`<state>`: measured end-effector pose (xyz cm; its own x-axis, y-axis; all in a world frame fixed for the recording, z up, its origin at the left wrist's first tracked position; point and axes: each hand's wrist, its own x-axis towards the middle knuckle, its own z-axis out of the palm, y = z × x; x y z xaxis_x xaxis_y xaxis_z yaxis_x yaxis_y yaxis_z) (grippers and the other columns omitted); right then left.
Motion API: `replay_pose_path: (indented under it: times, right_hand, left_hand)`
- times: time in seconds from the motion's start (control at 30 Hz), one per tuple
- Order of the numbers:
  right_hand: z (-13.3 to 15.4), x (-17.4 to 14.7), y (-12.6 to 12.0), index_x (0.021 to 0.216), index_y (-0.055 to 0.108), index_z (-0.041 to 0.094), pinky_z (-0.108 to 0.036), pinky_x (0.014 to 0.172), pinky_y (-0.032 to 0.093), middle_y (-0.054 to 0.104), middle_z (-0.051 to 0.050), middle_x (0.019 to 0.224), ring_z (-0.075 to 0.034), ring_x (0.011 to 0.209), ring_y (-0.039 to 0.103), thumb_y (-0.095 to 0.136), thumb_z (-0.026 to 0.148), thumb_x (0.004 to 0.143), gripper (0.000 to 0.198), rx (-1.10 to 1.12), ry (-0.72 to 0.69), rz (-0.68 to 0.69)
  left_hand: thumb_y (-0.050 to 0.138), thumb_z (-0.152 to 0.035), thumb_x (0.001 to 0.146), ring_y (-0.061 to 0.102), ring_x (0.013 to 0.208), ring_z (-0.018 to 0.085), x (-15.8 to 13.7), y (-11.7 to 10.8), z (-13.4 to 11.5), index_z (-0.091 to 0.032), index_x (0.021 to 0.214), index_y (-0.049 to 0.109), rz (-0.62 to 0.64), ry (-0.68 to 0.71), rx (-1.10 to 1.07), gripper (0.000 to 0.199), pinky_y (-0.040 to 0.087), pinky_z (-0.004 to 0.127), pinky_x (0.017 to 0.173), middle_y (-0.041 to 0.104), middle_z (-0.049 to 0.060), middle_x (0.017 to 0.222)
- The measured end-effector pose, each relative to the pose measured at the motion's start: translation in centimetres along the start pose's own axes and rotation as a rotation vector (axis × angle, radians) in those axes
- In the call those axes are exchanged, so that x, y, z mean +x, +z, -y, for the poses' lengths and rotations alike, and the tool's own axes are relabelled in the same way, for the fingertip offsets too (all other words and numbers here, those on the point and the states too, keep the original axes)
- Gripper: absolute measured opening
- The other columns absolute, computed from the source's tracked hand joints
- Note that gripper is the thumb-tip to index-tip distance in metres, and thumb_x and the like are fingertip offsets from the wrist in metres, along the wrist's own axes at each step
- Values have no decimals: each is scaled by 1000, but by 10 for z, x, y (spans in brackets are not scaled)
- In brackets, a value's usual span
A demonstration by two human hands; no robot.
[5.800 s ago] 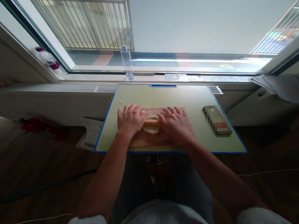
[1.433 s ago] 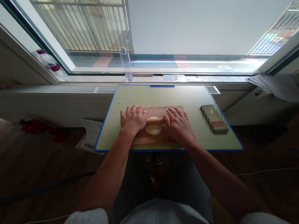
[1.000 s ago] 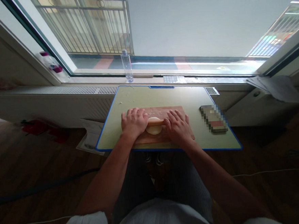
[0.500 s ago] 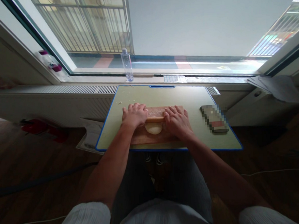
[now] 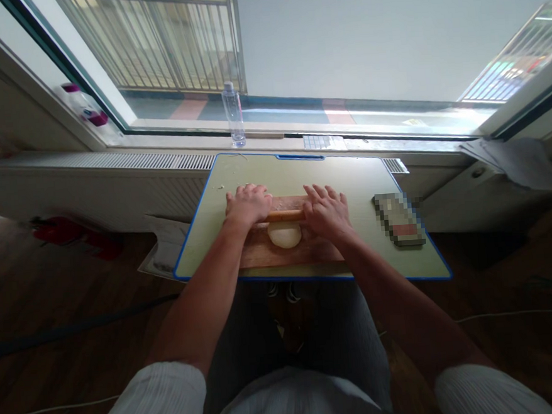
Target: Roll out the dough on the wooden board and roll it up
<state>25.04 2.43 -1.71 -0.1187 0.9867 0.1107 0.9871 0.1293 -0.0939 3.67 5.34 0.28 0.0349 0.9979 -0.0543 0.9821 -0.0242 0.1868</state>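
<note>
A wooden rolling pin (image 5: 285,216) lies crosswise on a brown wooden board (image 5: 279,257). My left hand (image 5: 248,205) rests over its left end, fingers pointing forward. At the other end my right hand (image 5: 326,210) presses down on the pin with its palm, the fingers reaching past it. Both ends of the pin are hidden under my hands. Between my hands, a flat round of pale dough (image 5: 285,235) sits on the near side of the pin, and the pin is at its far edge.
The board lies on a pale green tabletop (image 5: 197,238) with a blue rim. A blurred-out phone-like object (image 5: 398,220) lies at the right. A clear bottle (image 5: 234,118) stands on the windowsill behind. On the floor at the left is a red object (image 5: 74,237).
The rolling pin has moved slightly forward, away from me, uncovering more of the dough. My right fingers have lifted and straightened. The view has shifted a little.
</note>
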Motion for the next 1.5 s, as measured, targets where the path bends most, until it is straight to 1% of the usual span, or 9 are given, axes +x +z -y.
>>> replay_pose_path:
  times: [0.13, 0.27, 0.33, 0.4, 0.57, 0.7, 0.87, 1.23, 1.5]
  right_hand:
    - [-1, 2, -7, 171, 42, 25, -67, 129, 29, 42, -6, 176, -36, 163, 33, 29, 43, 109, 65, 72, 38, 65]
    - [-3, 15, -26, 165, 50, 23, -70, 130, 22, 46, -10, 173, -38, 161, 33, 55, 54, 100, 73, 65, -1, 88]
    - [-2, 27, -33, 164, 51, 24, -66, 131, 25, 49, -10, 172, -37, 160, 36, 61, 57, 97, 75, 81, -52, 79]
    - [-2, 39, -36, 164, 52, 25, -63, 130, 28, 49, -10, 172, -36, 158, 38, 57, 62, 100, 74, 139, -47, 113]
    - [-2, 55, -21, 163, 54, 24, -69, 129, 25, 47, -12, 173, -38, 158, 39, 49, 69, 105, 74, 186, -8, 164]
    - [-4, 52, -8, 160, 57, 27, -68, 129, 27, 49, -11, 171, -37, 158, 40, 44, 71, 106, 71, 218, -13, 102]
    - [-5, 48, -3, 159, 58, 25, -64, 129, 30, 53, -10, 168, -35, 156, 43, 44, 70, 105, 71, 214, 8, 115]
    - [-3, 27, -3, 161, 54, 27, -59, 129, 32, 50, -8, 171, -34, 157, 39, 39, 66, 108, 67, 171, 6, 70]
    - [-2, 9, -6, 166, 48, 27, -58, 130, 29, 45, -7, 174, -35, 160, 35, 33, 64, 110, 69, 125, 2, 75]
  left_hand:
    - [38, -46, 106, 54, 144, 35, -8, 0, -4, -30, 143, 69, -51, 15, 2, 51, 33, 68, 126, 63, 11, 158]
    - [48, -52, 103, 51, 146, 35, -12, -8, -4, -31, 143, 68, -94, 7, 16, 50, 24, 68, 130, 63, 10, 158]
    - [52, -58, 100, 50, 147, 37, -8, -13, 0, -31, 145, 67, -79, -18, 14, 55, 27, 67, 129, 62, 11, 159]
    - [51, -64, 99, 50, 148, 38, -1, -17, 6, -32, 148, 65, -42, -63, -5, 60, 32, 65, 127, 59, 11, 162]
    - [45, -67, 99, 48, 152, 38, 11, -11, 17, -30, 153, 62, 51, -128, -32, 67, 36, 63, 126, 55, 12, 166]
    - [41, -64, 101, 49, 152, 38, 8, -4, 18, -29, 152, 63, 41, -106, -42, 66, 37, 65, 125, 56, 13, 165]
    - [41, -60, 102, 51, 150, 38, 3, -2, 17, -30, 150, 64, 14, -69, -32, 61, 38, 66, 124, 57, 13, 164]
    - [43, -52, 105, 55, 144, 34, -19, -6, 12, -29, 145, 67, -77, -38, -27, 52, 43, 56, 122, 61, 9, 160]
    - [40, -52, 107, 56, 141, 33, -34, -1, 11, -35, 144, 67, -94, -27, -22, 50, 43, 54, 121, 63, 6, 157]
